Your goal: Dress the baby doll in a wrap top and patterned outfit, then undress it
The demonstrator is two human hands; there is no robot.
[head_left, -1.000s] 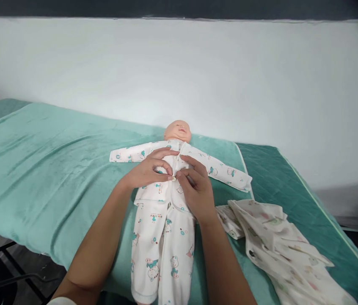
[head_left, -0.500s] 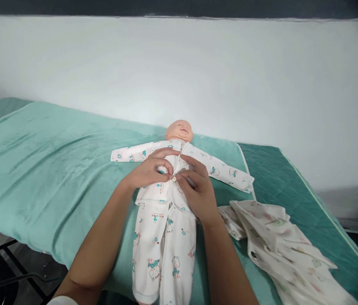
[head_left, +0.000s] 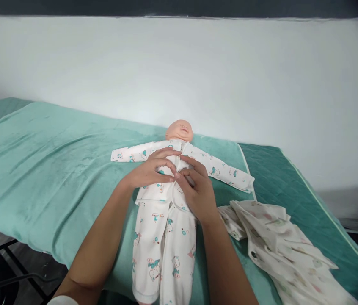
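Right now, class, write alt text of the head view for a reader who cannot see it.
A person's left hand and right hand meet at the chest of a baby doll, pinching the front of its printed white outfit. The doll lies face up on a teal blanket, with another printed garment crumpled beside it.

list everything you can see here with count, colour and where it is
baby doll: 1, peach head, lying face up mid-bed
doll outfit: 1, white with teal cartoon prints, on the doll, sleeves spread
towel: 1, light teal, draped over the bed under the doll
mattress: 1, darker green quilted, exposed at right
loose clothes: 1 pile, cream with pastel prints, right of the doll's legs
wall: white, behind the bed
chair frame: dark, lower left, partly seen
left hand: 1, fingers pinching the outfit's front at the chest
right hand: 1, fingers on the same front seam, touching the left
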